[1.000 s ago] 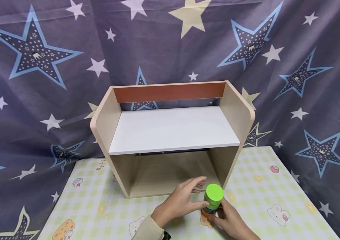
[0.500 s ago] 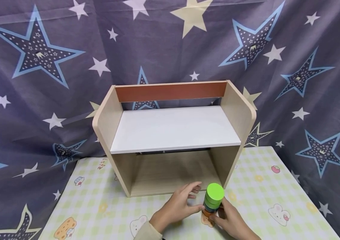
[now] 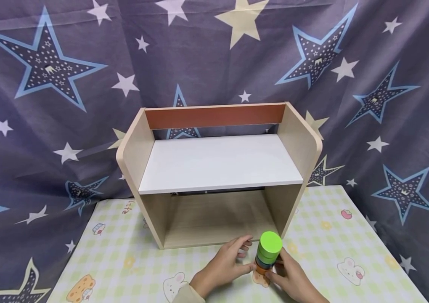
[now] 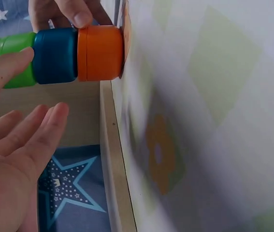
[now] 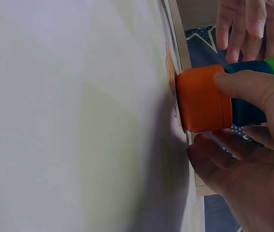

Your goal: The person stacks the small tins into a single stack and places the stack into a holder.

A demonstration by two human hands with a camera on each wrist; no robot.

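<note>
A stack of round coloured pieces stands upright on the tablecloth: an orange piece point(image 5: 202, 99) at the bottom, a dark blue piece point(image 4: 56, 55) in the middle and a bright green part point(image 3: 270, 244) on top. My right hand point(image 3: 292, 275) holds it low from the right, the thumb lying on the orange piece in the right wrist view and the fingers on its other side. To the left of the stack, my left hand point(image 3: 223, 263) has loosely bent, spread fingers. Its thumb points at the stack's side; whether it touches is unclear.
Behind the hands stands a wooden shelf unit with a white upper board point(image 3: 220, 162) and a lower compartment point(image 3: 218, 214). The checked tablecloth point(image 3: 320, 235) spreads around it. A star-patterned curtain point(image 3: 207, 54) hangs at the back and sides.
My left hand has drawn slightly down and away from the stack; its thumb, earlier against the green part, now sits lower. The right hand and stack have barely moved.
</note>
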